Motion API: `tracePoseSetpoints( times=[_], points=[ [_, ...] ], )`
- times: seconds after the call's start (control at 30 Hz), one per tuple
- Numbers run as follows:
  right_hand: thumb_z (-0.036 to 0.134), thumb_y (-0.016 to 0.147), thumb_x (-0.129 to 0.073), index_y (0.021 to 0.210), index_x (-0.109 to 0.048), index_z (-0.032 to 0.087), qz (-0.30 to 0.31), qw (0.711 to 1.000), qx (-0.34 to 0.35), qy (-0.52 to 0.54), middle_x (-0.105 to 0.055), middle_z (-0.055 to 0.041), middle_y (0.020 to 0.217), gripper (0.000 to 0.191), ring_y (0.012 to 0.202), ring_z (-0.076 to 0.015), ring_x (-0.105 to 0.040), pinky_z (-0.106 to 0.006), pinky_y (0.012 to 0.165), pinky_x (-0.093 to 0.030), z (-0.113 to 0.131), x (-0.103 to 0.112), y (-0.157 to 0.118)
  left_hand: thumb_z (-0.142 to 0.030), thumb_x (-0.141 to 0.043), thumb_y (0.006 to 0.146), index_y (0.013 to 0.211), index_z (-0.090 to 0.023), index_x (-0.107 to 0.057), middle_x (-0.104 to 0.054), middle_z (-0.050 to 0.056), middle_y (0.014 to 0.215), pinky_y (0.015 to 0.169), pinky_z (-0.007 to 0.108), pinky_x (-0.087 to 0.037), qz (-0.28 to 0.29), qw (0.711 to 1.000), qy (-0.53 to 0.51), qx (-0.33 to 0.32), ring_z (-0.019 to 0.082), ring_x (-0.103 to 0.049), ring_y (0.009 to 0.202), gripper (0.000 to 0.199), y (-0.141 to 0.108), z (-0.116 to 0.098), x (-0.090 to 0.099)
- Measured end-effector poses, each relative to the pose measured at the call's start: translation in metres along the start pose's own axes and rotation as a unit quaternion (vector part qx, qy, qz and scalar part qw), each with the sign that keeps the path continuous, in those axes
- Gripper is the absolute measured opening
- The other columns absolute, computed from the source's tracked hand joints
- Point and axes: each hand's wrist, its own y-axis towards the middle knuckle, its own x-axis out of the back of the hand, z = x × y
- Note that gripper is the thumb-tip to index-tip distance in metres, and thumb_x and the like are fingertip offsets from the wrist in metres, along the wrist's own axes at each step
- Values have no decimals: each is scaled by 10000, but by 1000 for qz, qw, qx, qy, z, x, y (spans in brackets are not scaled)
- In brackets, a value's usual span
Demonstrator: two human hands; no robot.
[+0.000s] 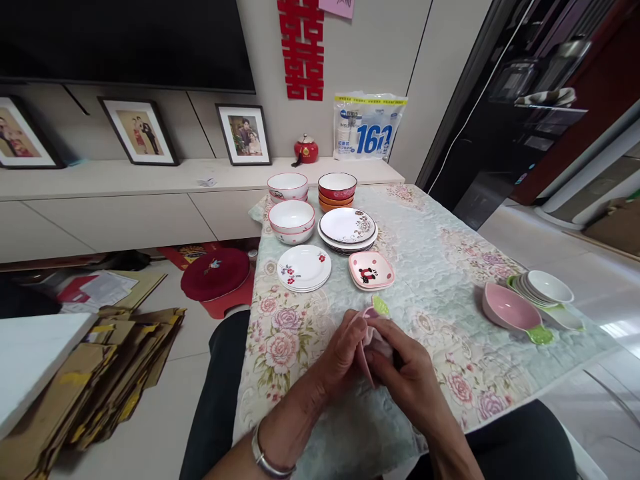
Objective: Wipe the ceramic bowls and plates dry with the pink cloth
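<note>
Near the front of the table my left hand [343, 347] is wrapped round a small pink bowl [365, 365], tipped on its side. A green leaf-shaped handle [381, 305] sticks out from the bowl's far end. My right hand [405, 363] bunches a pale pinkish cloth [375, 341] and presses it against the bowl's inside. Fingers of both hands hide much of the bowl and cloth. Just beyond the hands sit stacked pink square dishes [371, 269] with a cartoon print. White floral plates [304, 267] lie to their left.
Dark-rimmed plates [347, 225], white bowls [292, 221] and red and orange bowls [337, 186] stand stacked farther back. On the right are another pink leaf-handled bowl [511, 308] and a stack of small white bowls [550, 287]. A red stool [216, 273] stands left of the table.
</note>
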Motion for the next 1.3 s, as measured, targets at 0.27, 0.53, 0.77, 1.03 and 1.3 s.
tracePoseSetpoints(
  times=[0.27,0.53,0.77,1.03,1.3],
  points=[
    [63,886,-483,929,-658,238,96,987,27,-128,-644,-35,982,251,948,-206,-577,-353,821,-490,2,14,0,-498,-640,859,932,-194,-534,-612,-2,822,672,274,-464,-30,1000,-7,3,128,-579,675,330,1,3,-2],
    [125,874,-542,1002,-644,224,-177,955,57,-230,-639,-58,930,191,897,-220,-580,-373,791,-482,-14,8,-1,-511,-661,839,989,-210,-525,-564,-12,886,644,256,-466,-26,999,-23,40,132,-563,751,363,-1,-2,-3],
    [241,866,-633,976,-679,239,-181,983,-16,-13,-602,-92,1252,120,1165,-261,-576,-395,927,-475,-28,22,-3,-556,-579,879,1145,-231,-553,-639,52,989,579,271,-476,42,994,-38,99,176,-607,747,421,-4,-3,-4],
    [221,791,-658,885,-657,228,-224,971,-69,49,-689,-34,955,94,886,-197,-640,-314,786,-510,-27,8,0,-588,-508,904,1171,-200,-582,-634,70,937,581,291,-463,89,985,-58,136,173,-583,702,477,-4,-1,0],
    [401,850,-639,993,-597,208,-263,931,-196,158,-661,-5,745,244,606,-168,-593,-284,559,-480,-34,9,1,-561,-706,766,926,-198,-528,-514,-25,791,663,272,-329,62,990,87,88,124,-444,700,435,-8,-11,-12]
  ],
)
